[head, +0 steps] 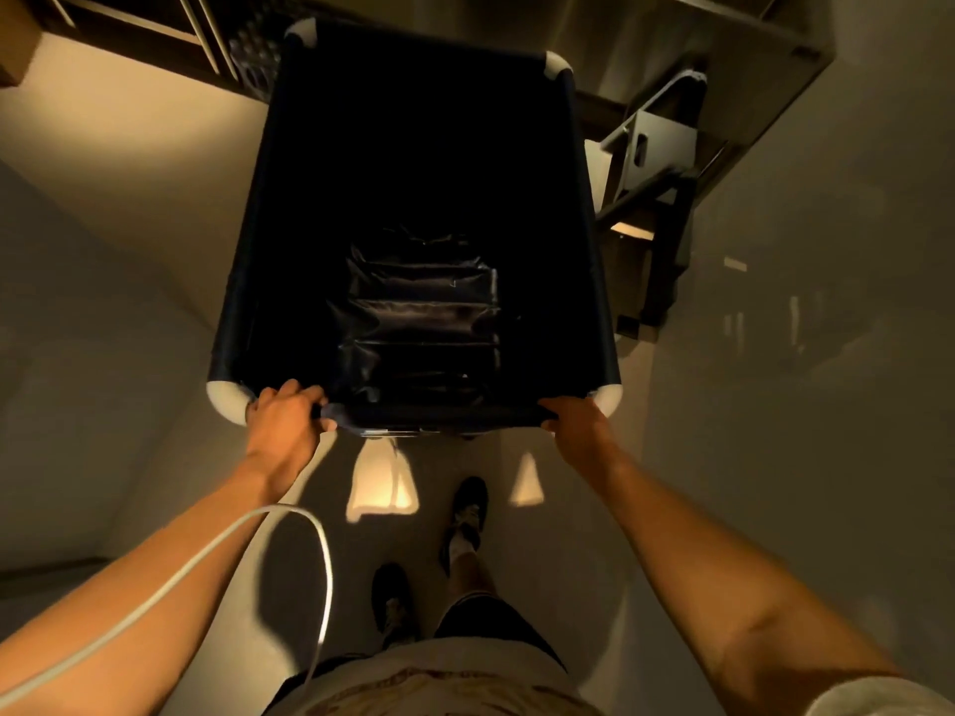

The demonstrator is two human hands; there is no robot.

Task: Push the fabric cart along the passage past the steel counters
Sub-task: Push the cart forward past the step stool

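1. We see the pale floor [129, 209] of a dim passage running under everything, with patches of light on it just behind the cart.
2. The fabric cart [289, 209] fills the middle of the view: a deep bin of dark navy cloth on a frame with white rounded corner caps [610, 397]. It stands directly ahead of the person, its near rim at the hands and its far end reaching toward the shelving.
3. Folded dark shiny cloth [421, 323] lies stacked in the bottom of the cart, toward its near end.
4. A steel counter [744, 49] with a lower frame and a metal bracket stands just beside the cart's far right corner; we cannot tell if they touch. Dark shelving [155, 38] sits beyond the far left corner.
5. Both bare forearms reach forward to the near rim.
6. The left hand [284, 421] is clamped on the near rim beside the left corner cap, fingers curled over the cloth edge.
7. The right hand [579, 423] is closed on the near rim beside the right corner cap, fingers wrapped over it.
8. Two feet in dark shoes [470, 503] stand staggered behind the cart.
9. A white cable [325, 560] loops across the left forearm.
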